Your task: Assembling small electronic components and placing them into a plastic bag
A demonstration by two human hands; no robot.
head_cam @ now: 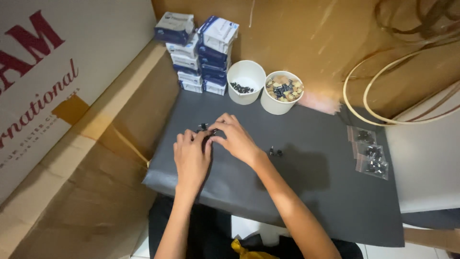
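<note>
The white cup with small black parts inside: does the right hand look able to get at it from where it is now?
Probably yes. The right hand rests on the dark mat, and the white cup stands open-topped just beyond it. Only bare mat lies between them; the second cup stands beside it, not in the way.

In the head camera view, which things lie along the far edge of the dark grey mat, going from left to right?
Stack of small blue-and-white cardboard boxes → white paper cup with a few small black parts → white paper cup full of mixed black and tan parts → pale looped strap.
</note>
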